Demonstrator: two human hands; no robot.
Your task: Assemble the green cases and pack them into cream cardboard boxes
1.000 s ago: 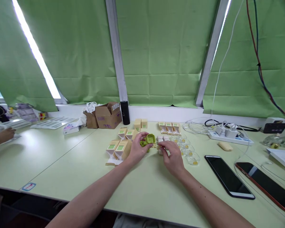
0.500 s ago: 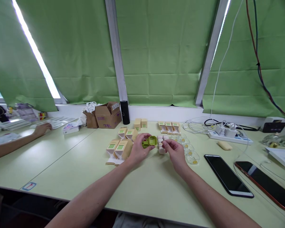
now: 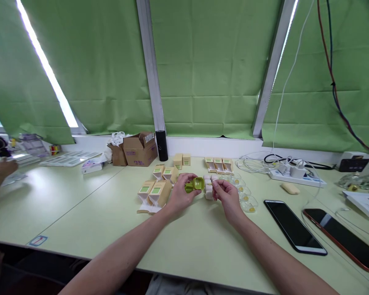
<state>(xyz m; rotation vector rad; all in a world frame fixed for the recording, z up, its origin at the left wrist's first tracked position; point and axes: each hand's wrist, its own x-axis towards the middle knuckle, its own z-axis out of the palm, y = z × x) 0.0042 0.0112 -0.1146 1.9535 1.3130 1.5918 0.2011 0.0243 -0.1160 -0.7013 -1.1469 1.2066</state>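
Observation:
My left hand [image 3: 183, 189] is closed around a small olive-green plastic case [image 3: 198, 184] with a squarish hollow facing up. Just to its right, my right hand [image 3: 226, 194] is pinched, fingertips together. A tiny yellowish bit seems to show at those fingertips, too small to name. Small white blocks [image 3: 208, 192] stand in a group between the two hands, partly covered by the right fingers. Beyond the right hand lie clear plastic domed pieces [image 3: 248, 203] with yellow spots. Open cream boxes [image 3: 160, 192] with green labels stand left of my left hand.
More cream boxes [image 3: 219, 164] stand at the back, near a black cylinder [image 3: 161, 146] and a cardboard carton [image 3: 140, 149]. Two phones [image 3: 295, 227], cables and a power strip [image 3: 298, 177] occupy the right. A co-worker's hand [image 3: 0, 172] is at far left.
My right fingers have shifted slightly right, away from the green case, which now tilts a little differently. The co-worker's hand has pulled back to the left edge.

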